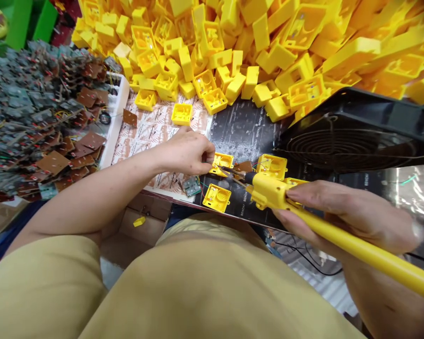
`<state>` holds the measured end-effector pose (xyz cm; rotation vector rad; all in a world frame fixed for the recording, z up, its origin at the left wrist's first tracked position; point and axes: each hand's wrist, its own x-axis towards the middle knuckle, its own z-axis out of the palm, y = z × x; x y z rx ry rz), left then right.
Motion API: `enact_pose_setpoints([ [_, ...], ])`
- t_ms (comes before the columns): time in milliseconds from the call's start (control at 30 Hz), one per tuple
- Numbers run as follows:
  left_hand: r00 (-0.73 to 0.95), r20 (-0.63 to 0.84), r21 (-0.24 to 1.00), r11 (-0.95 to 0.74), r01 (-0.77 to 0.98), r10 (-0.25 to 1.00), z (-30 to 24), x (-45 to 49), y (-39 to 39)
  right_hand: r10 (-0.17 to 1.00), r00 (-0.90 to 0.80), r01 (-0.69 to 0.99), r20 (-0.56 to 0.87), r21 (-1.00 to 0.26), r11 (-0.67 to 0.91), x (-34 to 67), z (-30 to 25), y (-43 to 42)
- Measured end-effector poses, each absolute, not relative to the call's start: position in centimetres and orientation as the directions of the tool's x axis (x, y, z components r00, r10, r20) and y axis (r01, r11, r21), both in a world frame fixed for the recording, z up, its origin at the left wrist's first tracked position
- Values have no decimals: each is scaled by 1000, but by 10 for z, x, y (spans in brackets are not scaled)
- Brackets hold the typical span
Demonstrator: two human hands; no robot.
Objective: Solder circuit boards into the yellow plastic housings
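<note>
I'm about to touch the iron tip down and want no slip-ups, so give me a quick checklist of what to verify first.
1. Left hand steadies the yellow housing on the black mat: ok, fingers pinch at its edge.
2. Right hand grips the yellow soldering iron firmly: ok, fingers wrap its body.
3. Iron tip clear of the left fingers: cannot tell, they sit very close.
4. Brown board and wires seated in the housing: cannot tell, too small.
5. Neighbouring housings out of the tip's path: ok, apart.
6. Iron hot: cannot tell.
</note>
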<state>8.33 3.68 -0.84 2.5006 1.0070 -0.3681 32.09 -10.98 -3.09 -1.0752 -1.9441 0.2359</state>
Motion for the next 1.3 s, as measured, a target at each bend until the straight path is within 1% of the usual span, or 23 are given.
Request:
enact_pose_setpoints([
  [67,701,-395,263,-658,706,594,-7,85,37,667,-340,526,663,-454,720,319,-30,-102],
  [100,700,-397,254,-662,706,594,-6,86,37,648,-367,514,668,-434,740,318,-30,-99],
  [233,692,-407,216,-673,708,597,-5,91,37,608,-430,520,667,-368,771,315,-26,-92],
  [333,683,-404,196,-672,714,608,-4,94,36,594,-488,528,640,-325,785,314,-19,-91],
  [400,676,-407,180,-671,719,615,-3,95,35,629,-488,542,605,-355,762,316,-15,-94],
  [500,675,-412,149,-686,713,612,-1,96,35,746,-370,614,554,-457,644,324,-16,-102],
  [567,682,-414,139,-699,702,603,-1,96,35,792,-312,639,526,-501,584,331,-20,-106],
  [767,680,-431,108,-714,692,593,0,96,35,740,-302,602,601,-481,637,342,-29,-109],
  [900,687,-435,113,-721,683,582,1,95,35,742,-331,621,584,-457,637,336,-30,-110],
  [1000,695,-435,126,-726,676,572,1,94,34,749,-335,614,572,-470,634,327,-28,-108],
  [1067,697,-428,133,-723,678,575,1,93,34,722,-363,586,589,-458,669,322,-27,-103],
  [1233,706,-396,143,-720,679,587,0,92,34,568,-466,479,678,-347,806,316,-21,-88],
  [1300,712,-386,138,-727,673,586,-1,92,35,549,-501,460,669,-331,824,317,-17,-86],
])
